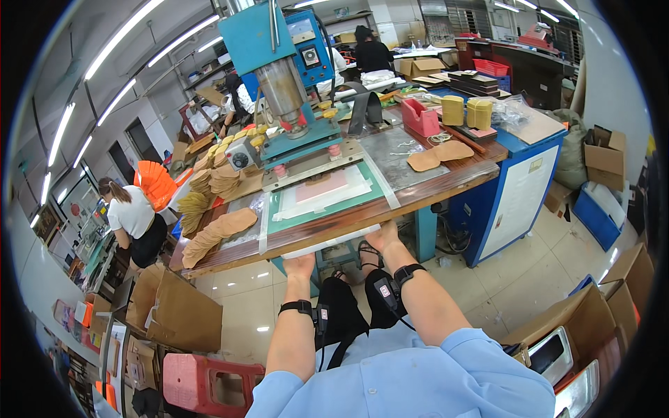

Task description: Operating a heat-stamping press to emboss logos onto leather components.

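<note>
My left hand (300, 266) and my right hand (382, 237) both grip the near edge of a flat white board (327, 245) that sticks out from the front of the wooden workbench (446, 187). The board reaches back under a blue press machine (279, 63) and carries a green mat with white sheets and a pink rectangular piece (322, 187) in the middle. Both wrists wear black bands with small devices. A stack of tan leather-like cutouts (217, 233) lies left of the board.
Two tan cutouts (439, 155), a pink tape dispenser (421, 117) and yellow stacks (465, 110) sit on the bench's right. Cardboard boxes (178, 310) and a red stool (209, 383) stand on the floor at left, more boxes at right. Other people work at benches left and behind.
</note>
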Demonstrator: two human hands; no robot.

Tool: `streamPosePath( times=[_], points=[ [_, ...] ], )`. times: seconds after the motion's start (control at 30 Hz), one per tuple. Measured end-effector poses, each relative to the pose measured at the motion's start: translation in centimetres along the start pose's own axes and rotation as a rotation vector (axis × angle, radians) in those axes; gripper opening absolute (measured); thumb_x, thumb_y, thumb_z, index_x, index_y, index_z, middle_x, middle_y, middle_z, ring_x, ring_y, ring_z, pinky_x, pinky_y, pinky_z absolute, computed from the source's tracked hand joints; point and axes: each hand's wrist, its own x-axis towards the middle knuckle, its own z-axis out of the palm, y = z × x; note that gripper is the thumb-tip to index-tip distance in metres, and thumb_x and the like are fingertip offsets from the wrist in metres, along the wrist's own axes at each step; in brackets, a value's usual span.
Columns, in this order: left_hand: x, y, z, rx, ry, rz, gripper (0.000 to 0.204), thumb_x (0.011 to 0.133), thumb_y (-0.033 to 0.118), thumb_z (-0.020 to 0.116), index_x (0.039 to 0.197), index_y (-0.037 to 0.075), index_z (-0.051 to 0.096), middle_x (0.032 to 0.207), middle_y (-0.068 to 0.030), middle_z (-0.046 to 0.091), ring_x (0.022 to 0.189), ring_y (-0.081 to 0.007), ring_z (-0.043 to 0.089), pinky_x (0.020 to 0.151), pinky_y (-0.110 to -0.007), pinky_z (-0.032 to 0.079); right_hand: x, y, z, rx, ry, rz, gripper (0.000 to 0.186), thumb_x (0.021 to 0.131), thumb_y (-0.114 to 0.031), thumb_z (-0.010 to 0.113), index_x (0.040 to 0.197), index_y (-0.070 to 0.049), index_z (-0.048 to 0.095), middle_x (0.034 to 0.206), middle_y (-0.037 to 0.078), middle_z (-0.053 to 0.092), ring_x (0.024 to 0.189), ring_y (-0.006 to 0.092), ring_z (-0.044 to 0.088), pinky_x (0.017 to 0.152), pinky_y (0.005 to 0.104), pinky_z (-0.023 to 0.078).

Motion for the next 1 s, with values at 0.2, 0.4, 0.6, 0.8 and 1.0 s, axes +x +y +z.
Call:
streamPosePath(
  times=[0.2, 0.4, 0.6, 0.8, 1.0],
  points=[
    [-0.1, -0.1, 0.2, -0.027, 0.049, 0.003, 0.044, 0.098, 0.031, 0.025, 0.129, 0.007, 0.045, 0.133, -0.0101, 0.048, 0.123, -0.0280, 0.045, 0.103, -0.047, 0.037, -0.1, -0.1, 0.1, -0.014, 0.021, 0.004, 0.043, 0.097, -0.029, 0.028, 0.131, -0.005, 0.040, 0.134, 0.010, 0.044, 0.121, 0.0275, 0.045, 0.103, 0.0438, 0.035],
    [0.1, 0.0, -0.2, -0.015, 0.018, 0.001, 0.044, 0.098, 0.030, 0.025, 0.129, 0.008, 0.045, 0.132, -0.0104, 0.049, 0.122, -0.0282, 0.046, 0.101, -0.046, 0.040, -0.3, -0.1, 0.1, -0.011, 0.018, 0.005, 0.043, 0.097, -0.030, 0.030, 0.130, -0.006, 0.042, 0.133, 0.009, 0.046, 0.120, 0.0272, 0.046, 0.103, 0.0436, 0.035],
    [-0.1, -0.2, 0.3, 0.055, -0.001, 0.016, 0.043, 0.098, 0.030, 0.027, 0.129, 0.008, 0.045, 0.132, -0.0092, 0.048, 0.122, -0.0285, 0.046, 0.102, -0.046, 0.039, -0.3, -0.2, 0.1, -0.035, -0.005, 0.003, 0.042, 0.097, -0.030, 0.031, 0.130, -0.007, 0.043, 0.132, 0.008, 0.046, 0.120, 0.0266, 0.046, 0.103, 0.0434, 0.036],
    [1.1, 0.4, -1.1, 0.030, -0.006, 0.027, 0.042, 0.098, 0.030, 0.027, 0.128, 0.007, 0.046, 0.131, -0.0088, 0.049, 0.123, -0.0260, 0.046, 0.103, -0.044, 0.038, 0.9, 0.1, -1.0, -0.055, -0.079, 0.019, 0.042, 0.097, -0.031, 0.032, 0.129, -0.007, 0.043, 0.131, 0.008, 0.047, 0.120, 0.0259, 0.046, 0.102, 0.0429, 0.036],
    [-1.2, 0.2, -0.3, 0.188, 0.095, -0.120, 0.042, 0.097, 0.034, 0.033, 0.124, 0.005, 0.048, 0.129, -0.0119, 0.051, 0.120, -0.0284, 0.048, 0.101, -0.045, 0.039, -3.6, -4.3, -1.7, -0.749, -0.033, 0.256, 0.035, 0.094, -0.024, 0.046, 0.121, -0.003, 0.051, 0.122, 0.010, 0.054, 0.114, 0.0233, 0.051, 0.097, 0.0378, 0.042]
  ],
)
